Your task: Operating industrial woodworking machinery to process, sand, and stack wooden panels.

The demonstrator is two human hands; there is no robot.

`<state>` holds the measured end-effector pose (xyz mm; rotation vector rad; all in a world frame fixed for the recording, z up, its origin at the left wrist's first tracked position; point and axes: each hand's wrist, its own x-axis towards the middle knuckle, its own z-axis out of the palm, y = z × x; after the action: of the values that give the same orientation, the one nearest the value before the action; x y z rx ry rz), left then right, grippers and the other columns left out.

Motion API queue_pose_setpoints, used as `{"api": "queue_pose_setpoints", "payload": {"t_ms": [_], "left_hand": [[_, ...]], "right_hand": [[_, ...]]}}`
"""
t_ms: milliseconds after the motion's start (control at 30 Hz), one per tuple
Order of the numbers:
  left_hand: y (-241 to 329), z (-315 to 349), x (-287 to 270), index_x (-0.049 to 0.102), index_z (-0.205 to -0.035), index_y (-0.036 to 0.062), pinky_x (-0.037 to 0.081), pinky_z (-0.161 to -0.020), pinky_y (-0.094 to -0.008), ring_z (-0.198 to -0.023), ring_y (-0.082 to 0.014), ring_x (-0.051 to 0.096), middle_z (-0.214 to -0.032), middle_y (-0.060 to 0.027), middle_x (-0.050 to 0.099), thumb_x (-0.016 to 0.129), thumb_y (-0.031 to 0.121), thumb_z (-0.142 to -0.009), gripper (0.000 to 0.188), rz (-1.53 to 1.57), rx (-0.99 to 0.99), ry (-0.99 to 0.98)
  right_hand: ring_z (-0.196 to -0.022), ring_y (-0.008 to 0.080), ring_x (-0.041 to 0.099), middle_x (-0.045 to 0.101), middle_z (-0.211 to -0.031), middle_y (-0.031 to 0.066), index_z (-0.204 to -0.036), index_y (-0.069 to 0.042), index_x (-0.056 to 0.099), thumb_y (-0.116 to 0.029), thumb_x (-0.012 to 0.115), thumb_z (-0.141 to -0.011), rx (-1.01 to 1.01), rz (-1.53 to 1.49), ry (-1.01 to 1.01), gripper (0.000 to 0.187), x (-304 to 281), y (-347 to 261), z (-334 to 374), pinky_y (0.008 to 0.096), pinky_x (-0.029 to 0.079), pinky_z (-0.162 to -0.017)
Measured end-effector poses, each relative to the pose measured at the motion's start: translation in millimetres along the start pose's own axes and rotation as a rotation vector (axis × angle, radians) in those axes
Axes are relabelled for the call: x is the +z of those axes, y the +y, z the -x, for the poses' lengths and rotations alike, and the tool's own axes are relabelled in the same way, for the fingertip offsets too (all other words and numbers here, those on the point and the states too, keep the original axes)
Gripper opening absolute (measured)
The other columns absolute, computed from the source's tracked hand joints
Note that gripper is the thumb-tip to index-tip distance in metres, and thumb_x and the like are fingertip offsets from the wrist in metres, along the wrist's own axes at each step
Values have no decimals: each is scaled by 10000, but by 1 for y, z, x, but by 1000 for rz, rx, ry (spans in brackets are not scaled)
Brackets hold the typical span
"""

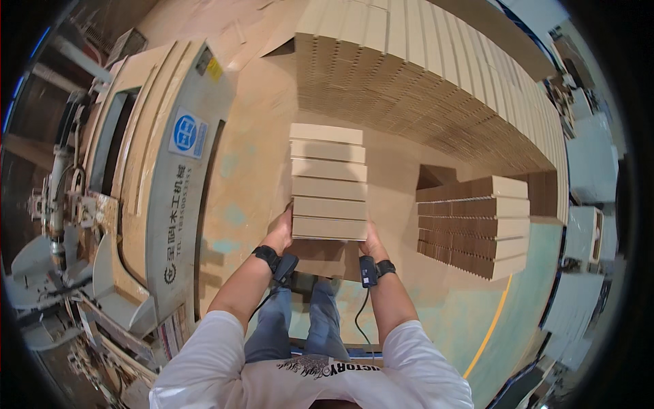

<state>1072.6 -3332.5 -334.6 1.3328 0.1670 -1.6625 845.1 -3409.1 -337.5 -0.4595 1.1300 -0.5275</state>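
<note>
In front of my legs is a stack of pale tan wooden boards [329, 189], in several layers with dark grooves between them. My left hand [283, 225] is at the stack's near left edge, its fingers partly hidden behind the boards. At the near right corner, my right hand [372, 237] presses against the other side. The stack is gripped between both hands; whether its underside touches the floor is hidden. Each wrist wears a black strap with a small dark device.
A smaller stack of similar boards [473, 226] stands on the floor to the right. Beyond it, a long, tall row of stacked boards [415, 75] curves across the far side. A large machine with a grey panel [176, 225] stands at left. A yellow line [488, 327] marks the green floor.
</note>
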Motion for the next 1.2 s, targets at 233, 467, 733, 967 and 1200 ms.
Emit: {"api": "queue_pose_setpoints", "payload": {"t_ms": [233, 467, 733, 967, 1200], "left_hand": [[-3, 50, 20, 397, -1258, 71, 347, -933, -348, -1108, -219, 445, -1235, -101, 465, 383, 329, -861, 474, -464, 226, 46], [-35, 69, 9, 490, -1200, 103, 312, -931, -329, -1120, -190, 423, -1259, -61, 464, 328, 525, -858, 567, 153, 130, -63], [-35, 226, -38, 490, -1197, 111, 404, -862, -332, -1057, -173, 494, -1182, -21, 517, 340, 408, -907, 441, 57, 245, 376], [3, 377, -115, 495, -1170, 95, 434, -835, -328, -1010, -179, 526, -1151, -51, 537, 347, 418, -902, 445, 591, 474, 188], [-7, 487, -229, 512, -1118, 120, 471, -745, -310, -871, -181, 581, -1024, -69, 587, 320, 390, -899, 397, 729, 599, 373]], "right_hand": [[-1088, 243, 474, 459, -1238, 117, -1254, -39, 392, -235, 529, -851, -134, -111, -259, 468, -50, 26, -11, 354, 397, -928], [-1074, 226, 476, 480, -1196, 122, -1219, -10, 412, -366, 415, -886, -114, 23, -35, 487, -59, 28, 15, 354, 384, -926], [-999, 204, 526, 544, -1119, 90, -1153, -30, 477, -333, 450, -880, -3, 165, -450, 409, 80, 18, 141, 320, 410, -889], [-899, 194, 572, 581, -1018, 78, -1073, -16, 505, -281, 437, -889, 36, 394, -641, 330, 228, 29, 213, 311, 479, -783], [-890, 212, 577, 576, -1019, 100, -1098, -3, 491, -260, 436, -879, 149, 509, -998, 343, 379, 119, 249, 316, 487, -753]]}}
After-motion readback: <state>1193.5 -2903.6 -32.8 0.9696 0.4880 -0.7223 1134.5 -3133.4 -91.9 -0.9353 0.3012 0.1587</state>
